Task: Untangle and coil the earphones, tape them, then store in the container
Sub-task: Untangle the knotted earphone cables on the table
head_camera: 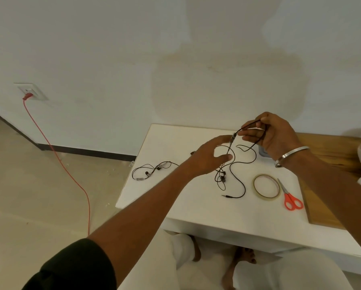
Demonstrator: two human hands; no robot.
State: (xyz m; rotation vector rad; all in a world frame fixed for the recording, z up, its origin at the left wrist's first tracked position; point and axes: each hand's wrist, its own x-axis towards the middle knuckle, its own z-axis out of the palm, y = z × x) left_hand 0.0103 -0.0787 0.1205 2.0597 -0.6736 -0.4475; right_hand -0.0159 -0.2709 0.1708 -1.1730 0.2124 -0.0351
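Wall socket (29,92): low on the wall at far left, with a red cable (64,164) plugged in and trailing down across the floor toward the near side.
Second earphones (152,169): a loose black tangle lying near the left edge of the desk (196,206), well apart from both hands.
Left hand (208,158): hovering over the middle of the desk, fingers straight and spread, holding nothing; its fingertips are just beside the hanging wire, and I cannot tell whether they touch it.
Earphones (234,166): the black wire hangs from the raised right hand in loops, its lower part lying on the desk with the buds near the middle and the plug (226,196) pointing left toward the near side.
Right hand (273,135): lifted above the back of the desk, thumb and fingers pinching the upper wire, the other fingers stretched out leftward; a metal bangle (290,155) sits on the wrist.
Tape roll (266,186): flat on the desk, right of the wire, just beside the scissors (290,197) with red handles.
Container: I cannot make one out for certain; something grey sits behind the right hand, mostly hidden.
Edges and room: the near strip of the white desk is bare; a wooden board (326,147) borders its right side.
Writing: none readable.
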